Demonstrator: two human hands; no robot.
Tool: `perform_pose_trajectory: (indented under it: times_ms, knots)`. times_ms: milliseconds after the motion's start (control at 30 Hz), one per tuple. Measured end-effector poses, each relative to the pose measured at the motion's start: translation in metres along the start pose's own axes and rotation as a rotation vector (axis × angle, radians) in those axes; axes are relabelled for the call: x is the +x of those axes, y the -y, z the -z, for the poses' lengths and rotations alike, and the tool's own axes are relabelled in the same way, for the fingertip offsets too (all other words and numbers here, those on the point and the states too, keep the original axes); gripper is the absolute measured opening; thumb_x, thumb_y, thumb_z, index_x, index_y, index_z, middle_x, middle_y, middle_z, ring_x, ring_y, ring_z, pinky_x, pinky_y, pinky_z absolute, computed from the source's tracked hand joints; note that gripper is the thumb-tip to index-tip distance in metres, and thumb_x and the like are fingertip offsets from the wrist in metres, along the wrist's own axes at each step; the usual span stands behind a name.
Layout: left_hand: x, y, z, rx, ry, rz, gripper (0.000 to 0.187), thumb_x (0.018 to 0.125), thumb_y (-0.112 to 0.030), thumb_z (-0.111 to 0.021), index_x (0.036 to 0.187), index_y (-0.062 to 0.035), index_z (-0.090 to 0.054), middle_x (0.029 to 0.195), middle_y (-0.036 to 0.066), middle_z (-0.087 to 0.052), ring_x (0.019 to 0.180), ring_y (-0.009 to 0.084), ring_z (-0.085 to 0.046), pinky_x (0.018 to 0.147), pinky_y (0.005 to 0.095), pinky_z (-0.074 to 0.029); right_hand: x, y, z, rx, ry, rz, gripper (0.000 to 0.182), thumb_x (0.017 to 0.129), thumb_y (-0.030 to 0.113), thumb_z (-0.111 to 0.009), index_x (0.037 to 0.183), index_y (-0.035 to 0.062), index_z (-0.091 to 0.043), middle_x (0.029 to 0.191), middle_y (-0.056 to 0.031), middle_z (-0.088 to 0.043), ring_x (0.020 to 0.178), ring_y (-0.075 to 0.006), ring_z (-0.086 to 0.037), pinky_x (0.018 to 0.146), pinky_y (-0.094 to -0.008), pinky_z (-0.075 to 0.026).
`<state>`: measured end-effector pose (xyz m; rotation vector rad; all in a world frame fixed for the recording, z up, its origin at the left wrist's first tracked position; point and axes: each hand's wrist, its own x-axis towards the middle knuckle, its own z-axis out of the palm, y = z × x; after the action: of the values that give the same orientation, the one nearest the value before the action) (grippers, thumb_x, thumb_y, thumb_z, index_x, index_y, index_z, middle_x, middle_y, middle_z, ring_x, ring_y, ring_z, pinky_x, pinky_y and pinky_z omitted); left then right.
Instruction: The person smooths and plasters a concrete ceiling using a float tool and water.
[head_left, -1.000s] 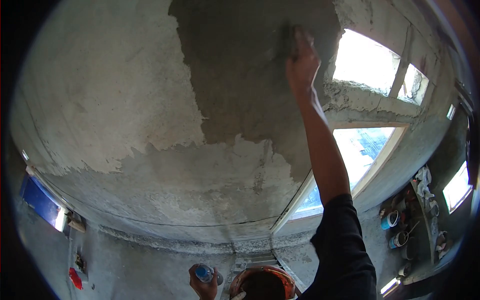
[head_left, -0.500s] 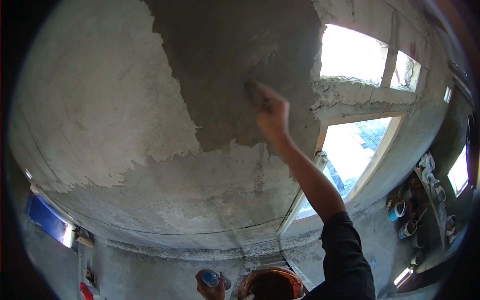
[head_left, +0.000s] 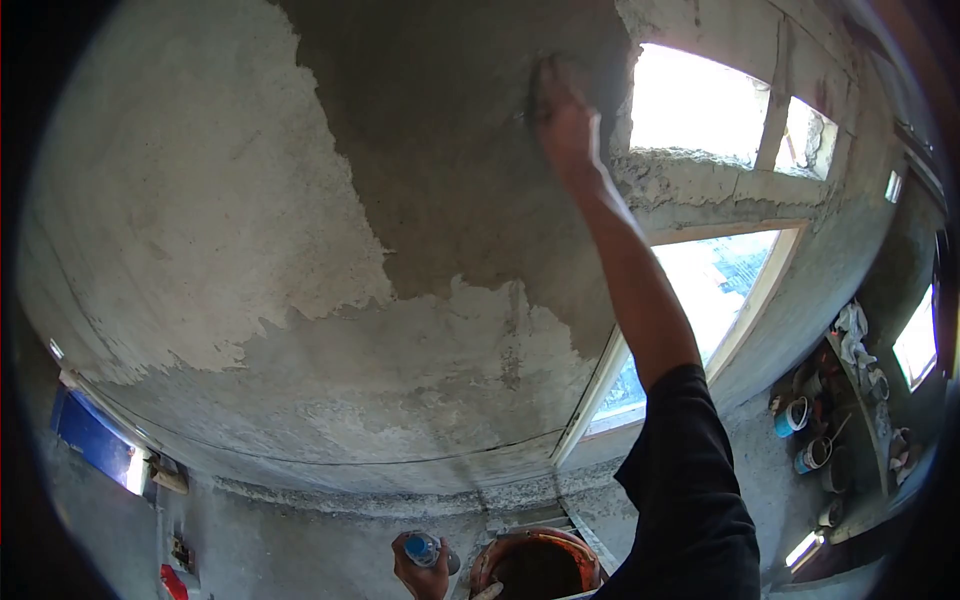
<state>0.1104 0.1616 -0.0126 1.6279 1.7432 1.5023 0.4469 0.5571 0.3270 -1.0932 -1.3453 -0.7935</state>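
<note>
High on the wall, my right hand (head_left: pixel 568 118) is pressed close to a dark, damp-looking patch of plaster (head_left: pixel 450 190). Its fingers look closed around something dark and thin at the wall, too blurred to name. Low in the view, my left hand (head_left: pixel 426 580) is wrapped around a clear plastic bottle (head_left: pixel 422 548) with a blue top, seen from above. Just right of that hand stands a round bucket (head_left: pixel 590 560) with a worn orange rim and dark contents. A small pale thing at its near rim is cut off by the frame.
A framed window opening (head_left: pixel 735 290) lies right of the damp patch, with a rough-edged opening (head_left: pixel 700 105) above. Paint buckets (head_left: pixel 793 417) and a cloth-draped shelf (head_left: pixel 862 390) stand at the far right. A blue panel (head_left: pixel 88 432) shows at the far left.
My right hand has moved up and slightly right across the damp plaster, with the arm stretched further. My left hand still holds the bottle in nearly the same place.
</note>
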Motion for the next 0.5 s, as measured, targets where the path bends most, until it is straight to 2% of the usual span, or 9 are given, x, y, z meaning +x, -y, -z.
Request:
perform_pose_trajectory:
  times_ms: [67,133,200,267,300,367,400,433,500]
  knots:
    - [-0.003,0.011,-0.004,0.03,-0.008,-0.018,0.043,0.075,-0.024,-0.079,0.104,-0.0024,-0.056,0.089,0.015,-0.062,0.077,0.03,-0.06,0.069,0.0418,-0.049,-0.032,0.007,-0.016,-0.001,0.07,0.09,0.06,0.075,0.003,-0.06,0.133,0.0084,-0.044,0.133,-0.0186,-0.048,0.124,-0.0366,-0.044,0.094,-0.0453,-0.048]
    - [-0.006,0.009,-0.005,0.058,-0.018,-0.028,0.044,0.074,-0.024,-0.079,0.104,-0.0025,-0.056,0.088,0.015,-0.062,0.077,0.0298,-0.06,0.069,0.042,-0.049,-0.063,0.025,-0.009,0.064,0.182,0.1,0.06,0.075,0.002,-0.06,0.132,0.0076,-0.045,0.135,-0.0179,-0.046,0.125,-0.0363,-0.043,0.096,-0.044,-0.047]
    - [-0.004,-0.004,-0.002,0.038,0.026,0.136,0.045,0.074,-0.025,-0.08,0.104,-0.0021,-0.055,0.088,0.015,-0.062,0.077,0.0306,-0.06,0.069,0.0423,-0.049,-0.068,0.03,-0.005,0.132,0.286,0.107,0.059,0.075,0.001,-0.061,0.132,0.0069,-0.046,0.137,-0.0171,-0.045,0.126,-0.036,-0.042,0.098,-0.0427,-0.046]
    - [-0.007,0.001,0.0,0.042,0.032,0.103,0.045,0.074,-0.026,-0.08,0.104,-0.0021,-0.055,0.088,0.016,-0.063,0.077,0.0312,-0.061,0.069,0.0428,-0.05,-0.061,0.023,0.008,0.156,0.081,0.015,0.054,0.075,0.001,-0.06,0.128,0.0046,-0.05,0.136,-0.0163,-0.046,0.125,-0.0357,-0.044,0.1,-0.0406,-0.044]
    - [-0.007,0.004,0.0,0.044,0.039,0.069,0.046,0.074,-0.026,-0.079,0.105,-0.002,-0.055,0.089,0.017,-0.063,0.078,0.0319,-0.061,0.069,0.0434,-0.05,-0.045,0.02,0.017,0.161,0.076,0.013,0.054,0.075,0.001,-0.06,0.128,0.0046,-0.05,0.136,-0.0163,-0.046,0.125,-0.0357,-0.044,0.1,-0.0406,-0.044]
    - [-0.006,0.009,0.001,0.07,0.032,0.043,0.046,0.074,-0.026,-0.08,0.105,-0.002,-0.056,0.089,0.017,-0.063,0.078,0.0326,-0.061,0.069,0.0435,-0.05,-0.007,0.012,0.027,0.136,-0.247,0.061,0.052,0.077,0.005,-0.06,0.127,0.0039,-0.051,0.136,-0.0167,-0.046,0.123,-0.0351,-0.047,0.1,-0.0394,-0.044]
    - [-0.007,0.009,0.001,0.088,0.029,0.016,0.046,0.074,-0.026,-0.08,0.105,-0.002,-0.056,0.089,0.017,-0.064,0.077,0.0333,-0.061,0.069,0.0437,-0.05,-0.001,0.009,0.019,0.139,-0.245,0.058,0.052,0.077,0.005,-0.06,0.127,0.0039,-0.051,0.136,-0.0167,-0.046,0.123,-0.0351,-0.047,0.1,-0.0394,-0.044]
    - [-0.006,0.007,0.0,0.09,0.03,0.02,0.046,0.074,-0.026,-0.08,0.105,-0.002,-0.056,0.089,0.017,-0.064,0.077,0.0333,-0.061,0.069,0.0437,-0.05,0.001,0.006,0.009,0.446,-0.039,-0.176,0.05,0.077,0.008,-0.061,0.127,0.0041,-0.051,0.135,-0.017,-0.046,0.119,-0.0345,-0.05,0.098,-0.0396,-0.045]
    - [0.0,0.0,-0.003,0.182,-0.002,-0.016,0.049,0.067,-0.018,-0.08,0.102,-0.0012,-0.05,0.081,0.015,-0.059,0.072,0.0325,-0.061,0.066,0.0392,-0.048,-0.018,-0.003,-0.014,0.326,0.051,-0.022,0.049,0.078,0.012,-0.061,0.126,0.0053,-0.052,0.134,-0.0169,-0.048,0.112,-0.0337,-0.056,0.094,-0.0404,-0.048]
